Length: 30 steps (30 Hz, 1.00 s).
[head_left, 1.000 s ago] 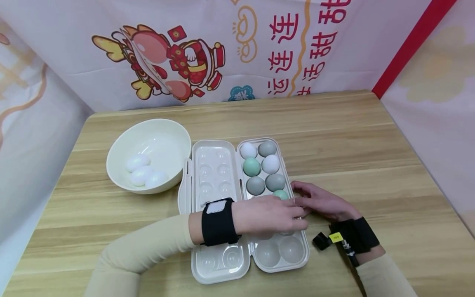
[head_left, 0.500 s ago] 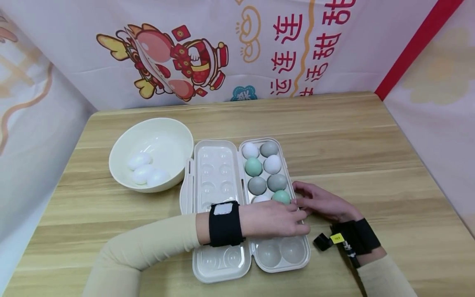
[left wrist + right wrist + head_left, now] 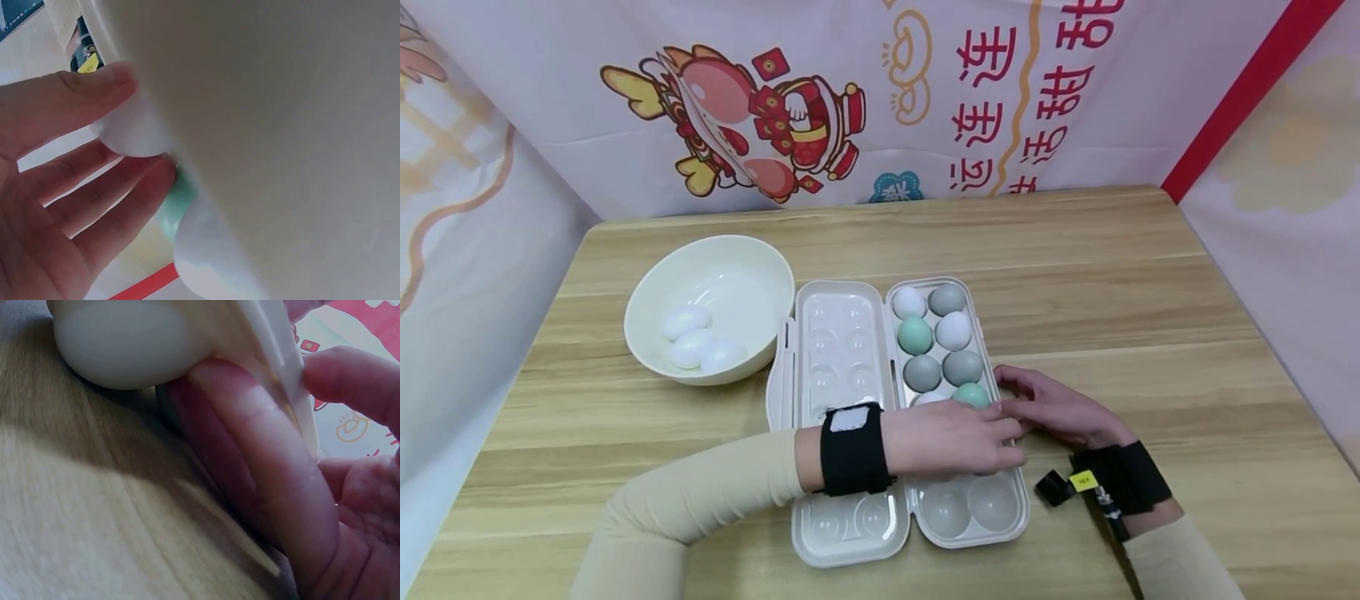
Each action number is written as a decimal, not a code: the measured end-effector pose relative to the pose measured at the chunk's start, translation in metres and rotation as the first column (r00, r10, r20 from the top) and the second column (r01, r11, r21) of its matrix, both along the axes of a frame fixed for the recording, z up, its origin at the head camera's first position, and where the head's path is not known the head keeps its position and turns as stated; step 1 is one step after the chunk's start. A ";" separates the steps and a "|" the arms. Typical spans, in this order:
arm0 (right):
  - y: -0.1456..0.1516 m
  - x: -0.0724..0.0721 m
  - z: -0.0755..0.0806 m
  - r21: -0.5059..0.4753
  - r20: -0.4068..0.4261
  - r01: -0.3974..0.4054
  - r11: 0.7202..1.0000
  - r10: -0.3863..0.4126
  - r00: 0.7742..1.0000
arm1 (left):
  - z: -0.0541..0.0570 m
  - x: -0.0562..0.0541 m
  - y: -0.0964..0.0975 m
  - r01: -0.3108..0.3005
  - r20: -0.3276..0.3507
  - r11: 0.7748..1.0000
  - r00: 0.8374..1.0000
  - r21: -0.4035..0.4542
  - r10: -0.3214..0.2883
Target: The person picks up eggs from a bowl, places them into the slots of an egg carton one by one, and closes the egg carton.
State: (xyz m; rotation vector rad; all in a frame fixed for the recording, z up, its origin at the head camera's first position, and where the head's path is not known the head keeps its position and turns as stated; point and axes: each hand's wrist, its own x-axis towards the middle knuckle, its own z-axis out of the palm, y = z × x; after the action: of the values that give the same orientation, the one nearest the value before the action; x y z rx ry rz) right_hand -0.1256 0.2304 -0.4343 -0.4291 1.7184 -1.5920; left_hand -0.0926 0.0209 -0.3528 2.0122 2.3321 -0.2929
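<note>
An egg box (image 3: 943, 510) lies unfolded on the table, with white, grey and green eggs filling the far cups of its right half. Over the nearer cups my left hand (image 3: 951, 437) reaches palm down, hiding what is below it. The left wrist view shows its thumb and fingers around a pale egg (image 3: 139, 128), beside a green egg (image 3: 178, 209) and a white egg (image 3: 209, 250). At the box's right side my right hand (image 3: 1063, 410) grips the edge, its thumb (image 3: 350, 381) at the rim and other fingers (image 3: 269, 450) underneath.
A cream bowl (image 3: 655, 275) with several white eggs (image 3: 692, 346) stands left of the box. The box's lid half (image 3: 850, 546), with shallow hollows, lies beside the bowl. A printed cloth (image 3: 880, 100) hangs behind the wooden table (image 3: 1105, 283).
My left hand has shifted slightly over the cups, so part of a white egg next to the green one now shows. My right hand stays at the box's edge.
</note>
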 end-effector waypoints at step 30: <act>0.000 -0.002 -0.002 -0.002 0.053 0.001 1.000 -0.001 0.999 | 0.056 -0.029 -0.042 -0.269 0.175 0.946 0.955 0.180 0.239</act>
State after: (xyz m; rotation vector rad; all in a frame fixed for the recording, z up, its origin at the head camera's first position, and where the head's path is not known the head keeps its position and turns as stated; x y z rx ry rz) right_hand -0.1274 0.2306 -0.4364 -0.3837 1.6779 -1.5919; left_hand -0.1220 -0.0209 -0.2972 1.7042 2.5729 0.1094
